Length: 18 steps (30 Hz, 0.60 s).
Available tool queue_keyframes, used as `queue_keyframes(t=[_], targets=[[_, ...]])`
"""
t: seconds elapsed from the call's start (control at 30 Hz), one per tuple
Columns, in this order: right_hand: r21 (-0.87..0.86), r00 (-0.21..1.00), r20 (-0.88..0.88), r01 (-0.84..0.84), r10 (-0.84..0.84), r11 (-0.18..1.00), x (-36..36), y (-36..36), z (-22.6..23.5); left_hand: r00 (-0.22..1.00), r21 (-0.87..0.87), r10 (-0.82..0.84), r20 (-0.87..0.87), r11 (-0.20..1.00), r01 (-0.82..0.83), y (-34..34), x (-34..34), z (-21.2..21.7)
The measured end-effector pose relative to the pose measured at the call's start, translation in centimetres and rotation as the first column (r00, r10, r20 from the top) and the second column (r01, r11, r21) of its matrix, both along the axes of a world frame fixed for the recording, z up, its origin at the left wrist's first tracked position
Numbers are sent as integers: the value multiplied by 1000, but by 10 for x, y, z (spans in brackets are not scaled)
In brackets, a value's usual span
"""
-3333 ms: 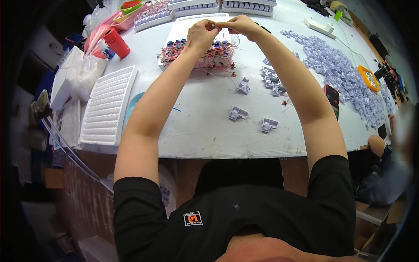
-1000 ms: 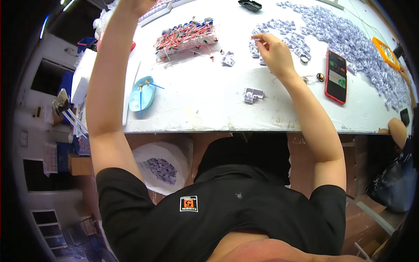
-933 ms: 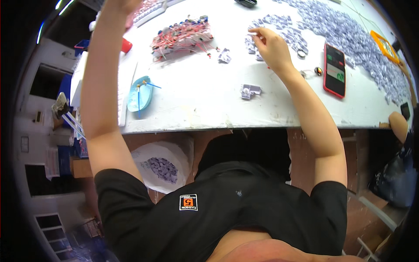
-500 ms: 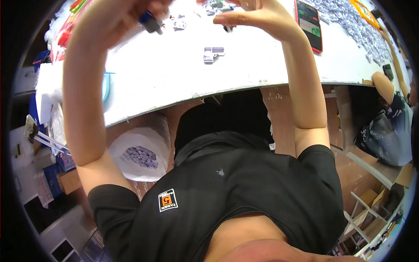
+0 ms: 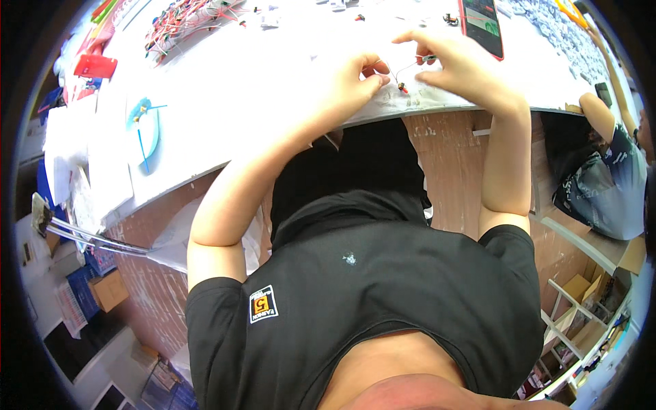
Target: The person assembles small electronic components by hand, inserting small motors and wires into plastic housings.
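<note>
Close to the table's near edge, my left hand [image 5: 362,80] pinches a thin wire between thumb and fingers. Facing it, my right hand [image 5: 461,68] curls around a small dark and silvery piece [image 5: 428,59], its thumb and forefinger spread apart. Thin wires [image 5: 396,72] run between the two hands and down to a small black and red part [image 5: 402,87] just over the white tabletop. Exactly where each wire ends inside my fingers is hidden.
A phone in a red case [image 5: 484,31] lies beyond my right hand, with a heap of grey plastic pieces [image 5: 547,41] beside it. At the left are a bundle of red and white wires [image 5: 181,31] and a light blue dish [image 5: 152,133]. Another person [image 5: 601,178] sits at the right.
Both hands have come from the far part of the table to its near edge and closer together. The blue and black object is gone from my left hand, which now holds a wire.
</note>
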State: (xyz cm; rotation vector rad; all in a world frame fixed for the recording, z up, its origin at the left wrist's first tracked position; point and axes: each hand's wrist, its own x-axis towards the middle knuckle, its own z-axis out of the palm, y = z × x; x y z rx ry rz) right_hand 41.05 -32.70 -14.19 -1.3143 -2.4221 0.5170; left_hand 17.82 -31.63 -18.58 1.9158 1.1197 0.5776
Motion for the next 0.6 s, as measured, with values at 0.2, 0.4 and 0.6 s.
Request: queue_keyframes(t=[0.2, 0.4, 0.6], targets=[[316, 991, -72, 130, -113, 940, -20, -36, -3, 995, 397, 15, 101, 916, -54, -22, -17, 12], [480, 962, -214, 253, -168, 840, -60, -51, -17, 962, 465, 261, 83, 844, -269, -51, -48, 20], [518, 959, -178, 280, -219, 808, -72, -56, -43, 942, 437, 337, 2, 846, -304, -56, -39, 9]])
